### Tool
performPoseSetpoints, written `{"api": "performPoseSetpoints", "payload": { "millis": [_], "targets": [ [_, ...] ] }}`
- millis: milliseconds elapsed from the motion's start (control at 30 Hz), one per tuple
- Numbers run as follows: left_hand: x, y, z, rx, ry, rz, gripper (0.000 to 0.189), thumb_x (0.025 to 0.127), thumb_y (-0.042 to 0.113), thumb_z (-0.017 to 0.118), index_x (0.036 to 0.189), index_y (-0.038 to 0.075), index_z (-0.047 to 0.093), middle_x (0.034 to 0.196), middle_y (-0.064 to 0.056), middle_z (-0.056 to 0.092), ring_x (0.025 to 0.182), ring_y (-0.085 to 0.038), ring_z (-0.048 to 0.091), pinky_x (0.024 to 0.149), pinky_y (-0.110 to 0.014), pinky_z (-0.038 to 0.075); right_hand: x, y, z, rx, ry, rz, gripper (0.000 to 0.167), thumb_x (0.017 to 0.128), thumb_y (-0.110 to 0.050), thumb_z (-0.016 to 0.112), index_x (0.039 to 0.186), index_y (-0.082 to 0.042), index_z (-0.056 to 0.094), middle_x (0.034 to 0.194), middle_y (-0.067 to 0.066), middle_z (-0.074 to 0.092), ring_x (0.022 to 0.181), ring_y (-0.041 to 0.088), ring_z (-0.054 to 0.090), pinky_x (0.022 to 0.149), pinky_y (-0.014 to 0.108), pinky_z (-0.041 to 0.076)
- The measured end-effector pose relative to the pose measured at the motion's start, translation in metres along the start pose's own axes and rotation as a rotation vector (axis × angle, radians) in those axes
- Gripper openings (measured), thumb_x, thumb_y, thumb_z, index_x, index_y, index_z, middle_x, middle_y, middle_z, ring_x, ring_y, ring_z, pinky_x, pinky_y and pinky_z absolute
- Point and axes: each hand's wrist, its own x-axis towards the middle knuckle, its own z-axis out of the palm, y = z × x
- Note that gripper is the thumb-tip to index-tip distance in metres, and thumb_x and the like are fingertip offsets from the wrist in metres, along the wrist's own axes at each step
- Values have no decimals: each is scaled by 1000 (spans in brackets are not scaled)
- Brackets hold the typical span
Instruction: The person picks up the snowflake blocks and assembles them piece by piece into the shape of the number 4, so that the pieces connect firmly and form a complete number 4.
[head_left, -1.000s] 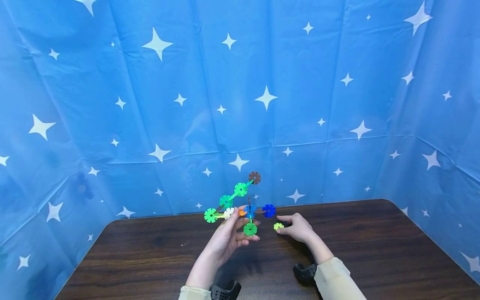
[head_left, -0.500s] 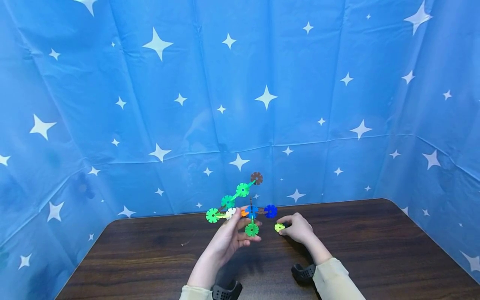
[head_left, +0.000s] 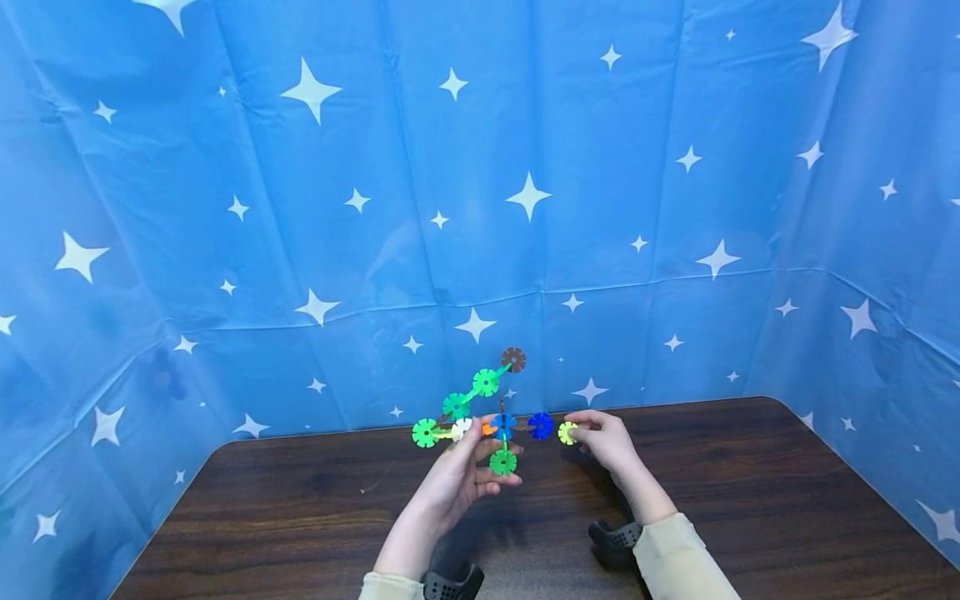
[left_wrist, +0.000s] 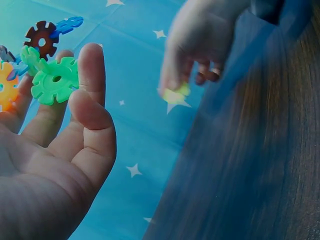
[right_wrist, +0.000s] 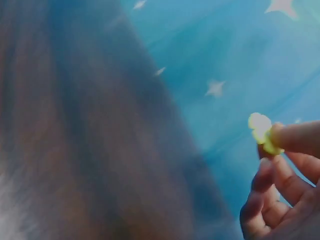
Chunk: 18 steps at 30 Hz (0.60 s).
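Note:
My left hand (head_left: 448, 481) holds up a chain of notched plastic discs, pinched near its white disc (head_left: 461, 429) and orange disc (head_left: 489, 427). From there a branch climbs through green discs (head_left: 486, 382) to a brown disc (head_left: 513, 360). To the right the chain runs through a blue disc (head_left: 505, 427) to a dark blue disc (head_left: 541, 426), and a green disc (head_left: 503, 462) hangs below. My right hand (head_left: 609, 442) pinches a loose yellow disc (head_left: 567, 432) between thumb and finger, a small gap right of the dark blue one. In the right wrist view that yellow disc (right_wrist: 261, 131) looks blurred.
A dark wooden table (head_left: 285, 500) lies under both hands. Behind it hangs a blue curtain (head_left: 480, 250) with white stars, folding round at both sides. Black straps (head_left: 615, 535) sit on both wrists.
My right hand has lifted the yellow disc and shifted slightly right, bringing it level with the dark blue disc. The left hand and the chain have barely moved.

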Motion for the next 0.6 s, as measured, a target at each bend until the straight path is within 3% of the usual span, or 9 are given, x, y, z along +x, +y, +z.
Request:
{"api": "performPoseSetpoints", "payload": {
  "millis": [100,233,400,600],
  "targets": [
    [0,-1,0,-1,4,1,86,93,67,42,151,7,21,142,-23,44,91,-26,69,66,-23,48,-2,-18,-7,175,-10,21,28,91,-2,61,118,6,64,84,2,64,66,17,57,61,29,49],
    [0,0,1,-3,8,1,85,93,67,42,151,8,23,143,-25,42,90,-27,70,66,-23,48,-9,-51,-13,326,-33,-27,32,94,-1,58,125,7,60,89,3,65,68,15,59,65,27,53],
    [1,1,2,-2,5,2,85,93,67,41,152,8,21,146,-28,36,92,-28,69,65,-22,48,-25,-89,-9,390,-57,-160,33,94,0,60,126,8,58,108,10,65,77,18,67,75,33,56],
    [1,-1,4,4,-16,0,82,95,65,39,152,8,24,139,-24,47,91,-26,69,66,-22,49,-42,-114,2,389,-78,-301,30,92,4,62,121,8,61,103,17,66,77,23,70,75,39,57]
  ]
}}
